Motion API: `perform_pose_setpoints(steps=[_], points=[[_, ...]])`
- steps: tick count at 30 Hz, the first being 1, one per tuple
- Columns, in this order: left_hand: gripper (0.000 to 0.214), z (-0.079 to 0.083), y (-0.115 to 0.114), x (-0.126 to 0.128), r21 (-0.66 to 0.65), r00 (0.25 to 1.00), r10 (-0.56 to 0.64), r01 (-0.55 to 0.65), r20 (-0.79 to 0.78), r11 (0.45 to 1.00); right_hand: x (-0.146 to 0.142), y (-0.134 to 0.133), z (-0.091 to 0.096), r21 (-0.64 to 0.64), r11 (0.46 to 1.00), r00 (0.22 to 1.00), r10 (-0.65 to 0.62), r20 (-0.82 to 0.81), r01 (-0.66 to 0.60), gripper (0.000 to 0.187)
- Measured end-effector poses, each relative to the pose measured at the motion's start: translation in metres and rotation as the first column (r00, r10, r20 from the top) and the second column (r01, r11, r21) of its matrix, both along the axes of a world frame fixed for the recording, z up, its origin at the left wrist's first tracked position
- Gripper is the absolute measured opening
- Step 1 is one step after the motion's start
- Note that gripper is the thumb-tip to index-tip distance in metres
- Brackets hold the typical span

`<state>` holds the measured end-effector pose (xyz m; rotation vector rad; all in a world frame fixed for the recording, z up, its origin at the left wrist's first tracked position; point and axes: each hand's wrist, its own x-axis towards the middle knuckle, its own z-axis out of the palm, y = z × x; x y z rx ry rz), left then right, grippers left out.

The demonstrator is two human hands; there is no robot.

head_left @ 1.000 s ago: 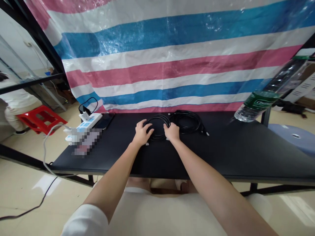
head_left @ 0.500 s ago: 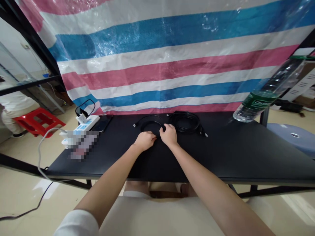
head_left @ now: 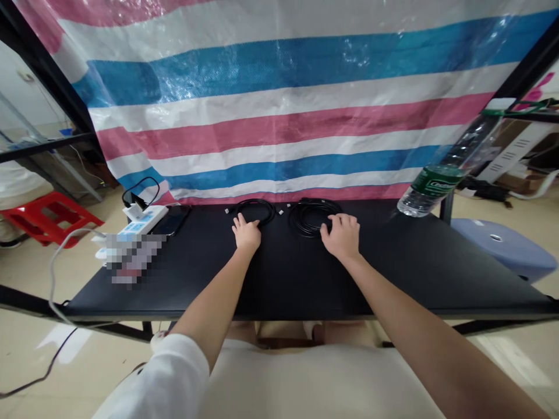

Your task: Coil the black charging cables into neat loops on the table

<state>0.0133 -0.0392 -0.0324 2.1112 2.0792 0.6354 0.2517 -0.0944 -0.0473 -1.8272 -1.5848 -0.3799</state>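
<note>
The cables [head_left: 297, 219] and tabletop [head_left: 288, 276] are black, the sheet [head_left: 271, 131] striped pink, white and blue.

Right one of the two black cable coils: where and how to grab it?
Probably take the right coil by its near-right strands, from the near right: it lies flat with an open middle, leaving room to pinch the bundle from inside and outside. The right grip is at that edge.

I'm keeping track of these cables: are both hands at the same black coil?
No, the left hand is at the left coil, while the right hand is at the right coil.
</note>
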Motion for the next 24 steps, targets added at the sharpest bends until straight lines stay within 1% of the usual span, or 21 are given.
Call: perform_pose_setpoints(steps=[2, 4, 8, 12, 19, 21, 24], points=[[0.044, 0.001, 0.004, 0.003, -0.024, 1.000, 0.021, -0.021, 0.007, 0.999, 0.009, -0.001, -0.006, 0.002, 0.997, 0.996, -0.072, -0.046, 0.072, 0.031], [0.046, 0.001, 0.007, 0.004, -0.031, 1.000, 0.006, -0.006, 0.004, 1.000, 0.011, -0.001, -0.011, 0.002, 0.995, 0.992, -0.103, -0.079, 0.104, 0.033], [0.046, -0.001, 0.006, 0.003, -0.015, 0.999, -0.038, 0.038, 0.001, 0.999, 0.009, 0.000, -0.015, 0.015, 0.996, 0.989, -0.089, -0.115, 0.091, 0.037], [0.046, 0.001, -0.001, 0.004, -0.006, 0.998, -0.062, 0.062, -0.026, 0.998, 0.010, 0.001, -0.017, 0.043, 0.994, 0.985, -0.088, -0.151, 0.096, 0.039], [0.051, 0.013, -0.014, 0.012, -0.075, 0.997, 0.016, -0.022, -0.072, 0.997, 0.012, 0.002, -0.021, 0.088, 0.985, 0.975, -0.134, -0.177, 0.151, 0.034], [0.057, 0.016, -0.017, 0.014, -0.092, 0.994, 0.045, -0.054, -0.099, 0.994, 0.012, 0.002, -0.022, 0.088, 0.984, 0.974, -0.140, -0.176, 0.157, 0.034], [0.073, 0.020, -0.020, 0.017, -0.121, 0.989, 0.103, -0.115, -0.103, 0.986, 0.012, 0.002, -0.022, 0.078, 0.982, 0.971, -0.153, -0.185, 0.169, 0.033]])
